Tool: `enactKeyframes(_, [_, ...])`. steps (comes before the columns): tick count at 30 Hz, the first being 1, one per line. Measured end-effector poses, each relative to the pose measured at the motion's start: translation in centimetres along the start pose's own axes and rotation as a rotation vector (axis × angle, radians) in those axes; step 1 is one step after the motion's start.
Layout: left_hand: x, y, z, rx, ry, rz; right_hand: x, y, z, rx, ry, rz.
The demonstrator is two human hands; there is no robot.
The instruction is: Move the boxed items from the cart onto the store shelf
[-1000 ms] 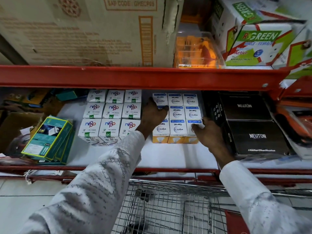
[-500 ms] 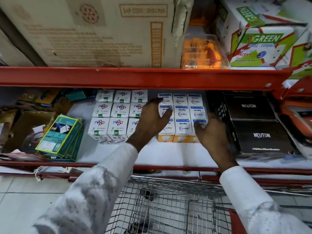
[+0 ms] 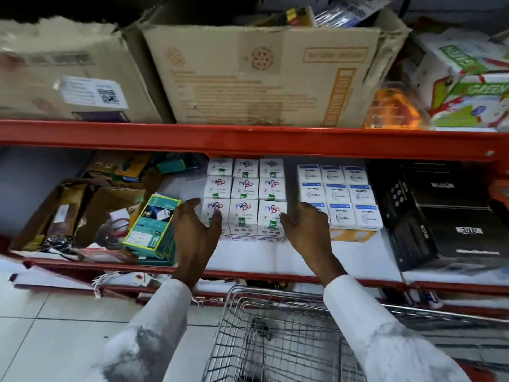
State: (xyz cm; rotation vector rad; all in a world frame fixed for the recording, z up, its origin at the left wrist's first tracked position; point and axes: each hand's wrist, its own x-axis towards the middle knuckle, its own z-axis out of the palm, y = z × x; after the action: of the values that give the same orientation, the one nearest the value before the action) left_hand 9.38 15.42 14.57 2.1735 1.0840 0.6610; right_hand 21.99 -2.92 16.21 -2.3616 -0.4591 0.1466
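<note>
On the lower red shelf [image 3: 248,272] stands a block of white Nippo boxes [image 3: 245,199], several deep and stacked. To its right stands a block of white-and-blue Wipro bulb boxes [image 3: 340,195]. My left hand [image 3: 197,230] is spread open against the left side of the Nippo block's front row. My right hand [image 3: 305,232] sits at that block's right front corner, in the gap between the two blocks, fingers apart. Neither hand holds a box. The wire cart [image 3: 275,340] is below, between my sleeves.
Teal boxes [image 3: 154,230] lean left of my left hand, with cardboard clutter further left. Black Neuton boxes [image 3: 451,224] fill the shelf's right side. The upper shelf [image 3: 248,137] carries large cartons [image 3: 261,75] and green-and-white boxes [image 3: 468,86].
Both hands have left the Wipro bulb boxes and moved left to flank the Nippo block. The view has tilted up and to the left.
</note>
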Motion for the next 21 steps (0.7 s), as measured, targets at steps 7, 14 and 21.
enactKeyframes(7, [0.6, -1.3, 0.1, -0.116, -0.166, -0.149, 1.2, 0.3, 1.9, -0.072, -0.031, 0.084])
enactKeyframes(14, [0.9, -1.6, 0.1, -0.155, -0.204, -0.142, 1.2, 0.0, 2.3, -0.027, -0.057, 0.062])
enactKeyframes(21, [0.6, -1.2, 0.1, -0.142, -0.184, -0.152, 1.0, 0.0, 1.8, 0.006, -0.071, 0.036])
